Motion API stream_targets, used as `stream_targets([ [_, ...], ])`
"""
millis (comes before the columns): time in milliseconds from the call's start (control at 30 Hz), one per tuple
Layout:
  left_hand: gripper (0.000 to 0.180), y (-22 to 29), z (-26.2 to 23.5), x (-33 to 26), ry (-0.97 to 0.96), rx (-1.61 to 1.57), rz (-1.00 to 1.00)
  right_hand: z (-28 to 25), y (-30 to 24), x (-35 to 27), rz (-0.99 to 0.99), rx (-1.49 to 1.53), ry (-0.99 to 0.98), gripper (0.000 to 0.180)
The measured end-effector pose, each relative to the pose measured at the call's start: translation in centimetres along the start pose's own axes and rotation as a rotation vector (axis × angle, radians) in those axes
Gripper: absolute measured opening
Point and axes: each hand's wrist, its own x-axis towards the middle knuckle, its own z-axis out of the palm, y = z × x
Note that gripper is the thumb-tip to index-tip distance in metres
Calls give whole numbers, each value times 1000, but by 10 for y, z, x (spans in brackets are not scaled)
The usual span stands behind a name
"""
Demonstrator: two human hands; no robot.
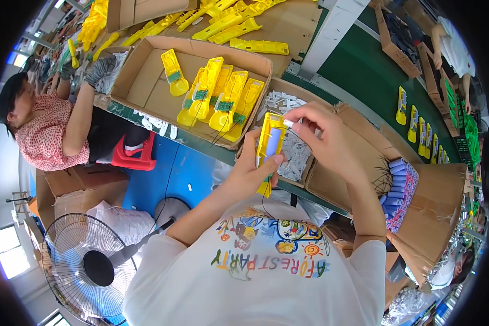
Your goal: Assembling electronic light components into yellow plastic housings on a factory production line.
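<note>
My left hand (248, 173) is closed around a yellow plastic housing (264, 142), tilted upright in front of my chest. Inside its open side lies a purple cylindrical battery (274, 142). A thin dark wire hangs below the housing. My right hand (327, 136) pinches a small white plastic piece (288, 124) at the housing's upper end; whether the piece touches it I cannot tell. Just beyond my hands, a cardboard box (311, 169) holds many small white and clear parts. To the left, yellow housings (205, 89) with green circuit boards and wires lie in a cardboard tray (146, 100).
Purple batteries (397, 182) with wires fill part of a box at right. Finished-looking yellow pieces (413, 122) stand in a row on the green conveyor (358, 76). A metal post (331, 41) rises behind. A gloved co-worker (54, 119) sits left; a fan (92, 266) stands lower left.
</note>
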Motion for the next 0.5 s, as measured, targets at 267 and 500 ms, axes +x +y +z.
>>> stream_targets([
  [267, 44, 1, 7, 3, -113, -33, 53, 16, -16, -3, 87, 235, 221, 27],
  [500, 22, 37, -47, 30, 82, 145, 390, -92, 89, 7, -309, -128, 315, 22],
])
